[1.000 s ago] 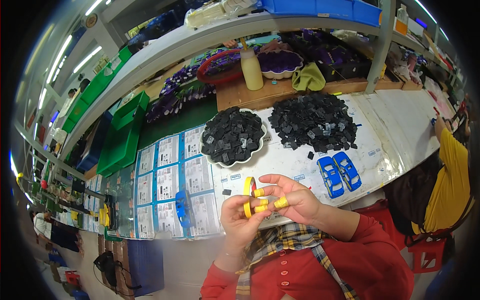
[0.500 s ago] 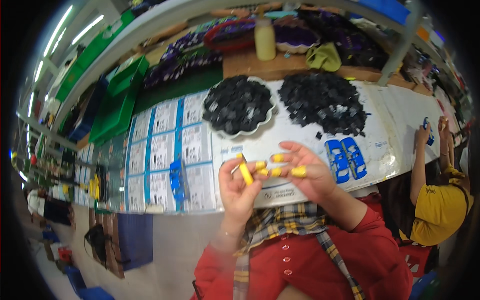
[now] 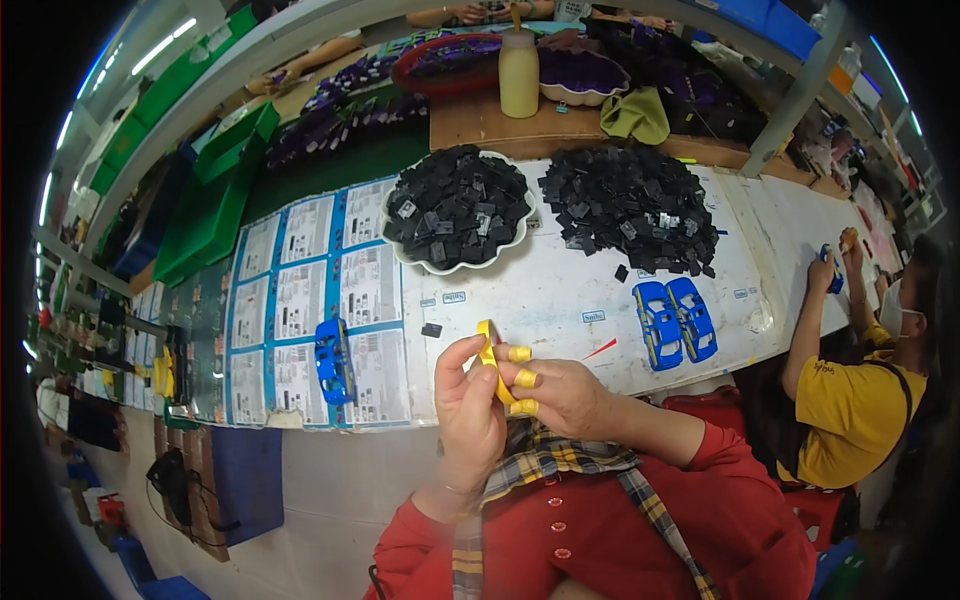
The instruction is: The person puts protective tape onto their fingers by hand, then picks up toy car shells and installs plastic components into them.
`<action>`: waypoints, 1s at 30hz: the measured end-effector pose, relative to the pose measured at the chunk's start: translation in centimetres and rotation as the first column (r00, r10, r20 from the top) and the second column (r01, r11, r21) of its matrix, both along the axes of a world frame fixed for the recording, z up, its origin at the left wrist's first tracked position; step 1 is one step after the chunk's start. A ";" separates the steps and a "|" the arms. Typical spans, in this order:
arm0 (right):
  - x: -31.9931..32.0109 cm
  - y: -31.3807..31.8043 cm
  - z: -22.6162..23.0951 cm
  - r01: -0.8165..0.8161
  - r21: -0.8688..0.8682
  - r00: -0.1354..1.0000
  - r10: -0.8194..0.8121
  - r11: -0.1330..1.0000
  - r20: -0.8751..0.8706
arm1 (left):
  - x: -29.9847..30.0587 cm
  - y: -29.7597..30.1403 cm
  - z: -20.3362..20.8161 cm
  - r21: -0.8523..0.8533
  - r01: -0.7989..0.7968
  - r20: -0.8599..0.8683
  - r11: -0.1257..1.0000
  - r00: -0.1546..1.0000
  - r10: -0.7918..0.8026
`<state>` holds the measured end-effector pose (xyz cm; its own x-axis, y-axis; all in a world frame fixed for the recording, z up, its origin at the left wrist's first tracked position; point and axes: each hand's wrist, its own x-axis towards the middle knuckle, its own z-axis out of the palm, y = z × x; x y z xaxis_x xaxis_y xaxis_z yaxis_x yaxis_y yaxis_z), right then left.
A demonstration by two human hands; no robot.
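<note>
By the front edge of a big white table (image 3: 530, 310), in front of a loose heap of black chips (image 3: 632, 210), the left hand (image 3: 470, 412) and right hand (image 3: 568, 398) are close together, the right one's fingers bent and the left one's pinching a thin yellow ring (image 3: 488, 350) between the two.

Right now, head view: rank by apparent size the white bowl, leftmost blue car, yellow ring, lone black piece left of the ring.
1. White bowl
2. Leftmost blue car and yellow ring, unranked: similar length, ring nearer the camera
3. Lone black piece
</note>
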<state>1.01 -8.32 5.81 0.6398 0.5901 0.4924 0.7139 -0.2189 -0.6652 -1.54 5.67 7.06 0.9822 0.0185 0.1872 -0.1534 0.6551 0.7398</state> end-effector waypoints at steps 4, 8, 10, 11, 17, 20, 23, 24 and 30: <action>-0.2 -1.3 0.2 -0.017 -0.183 0.983 0.050 0.983 0.178 | 0.4 -0.2 0.0 -0.115 0.044 -0.198 0.992 0.978 -0.066; 0.0 -2.6 0.4 -0.138 -0.366 0.983 0.173 0.920 0.064 | 0.6 0.2 -0.7 -0.244 0.211 -0.242 0.947 0.932 -0.270; -0.3 -3.0 0.2 -0.112 -0.359 0.991 0.131 0.927 0.031 | 0.9 0.3 -0.3 -0.168 0.198 -0.314 0.966 0.918 -0.243; -0.2 -3.4 0.4 -0.113 -0.365 0.990 0.134 0.924 0.033 | 1.0 0.4 -0.1 -0.084 0.189 -0.385 0.978 0.899 -0.207; 1.4 -7.4 3.0 -0.092 -0.294 0.990 0.056 0.951 -0.130 | 2.5 1.4 -5.5 0.471 0.041 -0.180 0.881 0.982 0.050; 3.8 -9.0 4.5 0.085 -0.336 0.996 -0.070 0.938 0.055 | 3.4 2.0 -8.0 0.586 -0.073 -0.100 0.807 0.982 0.161; 7.8 -10.2 5.2 0.293 -0.267 0.956 -0.281 0.918 0.083 | 3.9 2.3 -8.9 0.741 -0.128 -0.016 0.660 0.978 0.207; 9.2 -10.8 5.4 0.360 -0.211 0.933 -0.349 0.909 0.089 | 4.0 1.9 -8.8 0.746 -0.124 -0.007 0.654 0.981 0.195; 19.2 -10.9 4.4 0.513 -0.239 0.858 -0.501 0.825 0.111 | 4.5 1.8 -8.5 0.864 -0.204 0.159 0.461 0.978 0.136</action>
